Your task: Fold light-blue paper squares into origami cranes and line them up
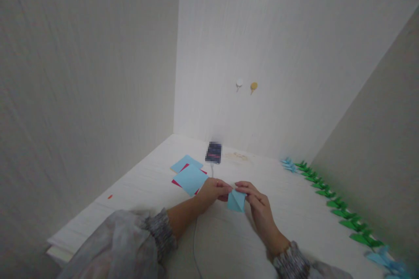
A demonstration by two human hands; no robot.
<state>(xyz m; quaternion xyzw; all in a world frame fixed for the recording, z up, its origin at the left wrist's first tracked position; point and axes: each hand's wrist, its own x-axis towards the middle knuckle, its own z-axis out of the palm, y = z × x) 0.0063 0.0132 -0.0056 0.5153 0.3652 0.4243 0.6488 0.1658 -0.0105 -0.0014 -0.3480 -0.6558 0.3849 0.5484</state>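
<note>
Between my two hands is a small folded piece of light blue origami paper, with a crease running down its face. My left hand pinches its upper left corner between thumb and fingers. The upper right edge is held by the fingers of my right hand. The paper is raised a little over the white table. Left of my hands lie light blue and red paper sheets, stacked askew. Another light blue sheet sits just behind them.
Folded green paper cranes line the right side, with light blue cranes at the near end. A phone-like dark device stands at the back, and a cable runs toward me. Two hooks are on the wall.
</note>
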